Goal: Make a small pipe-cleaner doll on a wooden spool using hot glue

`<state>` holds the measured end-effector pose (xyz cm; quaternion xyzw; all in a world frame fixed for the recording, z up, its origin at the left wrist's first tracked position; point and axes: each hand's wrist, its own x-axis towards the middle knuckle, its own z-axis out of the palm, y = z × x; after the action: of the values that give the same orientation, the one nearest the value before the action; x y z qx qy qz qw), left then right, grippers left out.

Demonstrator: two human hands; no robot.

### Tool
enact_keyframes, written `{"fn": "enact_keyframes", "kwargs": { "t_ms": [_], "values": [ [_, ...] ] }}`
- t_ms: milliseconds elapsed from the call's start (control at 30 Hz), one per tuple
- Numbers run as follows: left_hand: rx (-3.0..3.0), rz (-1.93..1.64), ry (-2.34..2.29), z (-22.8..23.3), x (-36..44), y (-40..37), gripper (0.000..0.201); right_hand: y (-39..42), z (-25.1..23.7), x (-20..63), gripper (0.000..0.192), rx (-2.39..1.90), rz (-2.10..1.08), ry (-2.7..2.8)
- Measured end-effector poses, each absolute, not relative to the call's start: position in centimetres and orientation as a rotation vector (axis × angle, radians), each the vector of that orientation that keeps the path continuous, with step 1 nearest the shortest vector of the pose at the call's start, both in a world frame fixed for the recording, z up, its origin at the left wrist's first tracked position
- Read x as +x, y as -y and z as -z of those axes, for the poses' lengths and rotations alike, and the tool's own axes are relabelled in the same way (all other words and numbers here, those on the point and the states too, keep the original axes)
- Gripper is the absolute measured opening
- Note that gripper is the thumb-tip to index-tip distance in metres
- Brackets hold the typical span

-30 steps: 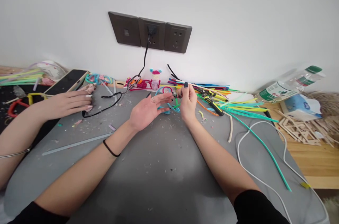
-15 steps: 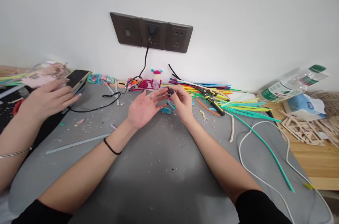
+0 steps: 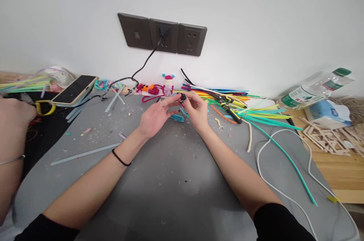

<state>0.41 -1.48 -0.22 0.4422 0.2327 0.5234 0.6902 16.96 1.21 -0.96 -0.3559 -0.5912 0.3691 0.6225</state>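
Item: small dark piece [image 3: 183, 97], pinched between both hands above the grey mat [image 3: 176, 180], at 12 o'clock from the person and just short of the wall.

Right hand [image 3: 196, 111]: fingers narrowed onto the piece, gripping from its 3 o'clock side.

Left hand [image 3: 156, 115]: palm up, fingers loosely curled, tips touching the piece from 9 o'clock. Both hands are equally near; the piece is too small to tell its long axis.

Nearby: blue fuzzy stick [image 3: 176, 118] on the mat directly below the hands; pliers [image 3: 229, 110] and the heap of coloured sticks [image 3: 256, 114] at 3 o'clock.

Change: the co-worker's hand [image 3: 13, 114] at 9 o'clock has drawn back off the mat; the phone [image 3: 74, 89] now lies uncovered; the black cable [image 3: 142, 67] has lifted clear.
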Motion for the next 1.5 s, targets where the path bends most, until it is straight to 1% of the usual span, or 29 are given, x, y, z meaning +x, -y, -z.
{"fn": "enact_keyframes", "kwargs": {
  "t_ms": [167, 367, 500, 833, 1067, 1200, 1500],
  "values": [
    [0.95, -1.15, -0.514, 0.1, 0.5, 1.5, 0.056, -1.3, 1.0, 16.9, 0.017, -0.853, -0.823, 1.351],
    [0.828, -1.114, -0.512, -0.2, 0.2, 1.3, 0.06, -1.5, 0.9, 17.1, 0.025, -0.881, -0.861, 1.282],
    [0.781, -1.12, -0.519, -0.3, 0.0, 1.1, 0.06, -1.5, 0.9, 17.2, 0.028, -0.848, -0.866, 1.341],
    [0.851, -1.144, -0.532, -0.3, 0.2, 1.3, 0.061, -1.2, 0.9, 16.9, 0.017, -0.768, -0.874, 1.363],
    [1.058, -1.18, -0.521, 0.6, 0.4, 1.4, 0.055, -1.6, 1.2, 17.0, 0.019, -0.811, -0.886, 1.32],
    [1.028, -1.167, -0.502, 0.6, 0.4, 1.5, 0.055, -1.7, 1.4, 16.9, 0.018, -0.823, -0.84, 1.32],
    [0.871, -1.116, -0.518, -0.2, 0.1, 1.4, 0.061, -2.3, 1.3, 17.7, 0.026, -0.89, -0.819, 1.265]
  ]
}}
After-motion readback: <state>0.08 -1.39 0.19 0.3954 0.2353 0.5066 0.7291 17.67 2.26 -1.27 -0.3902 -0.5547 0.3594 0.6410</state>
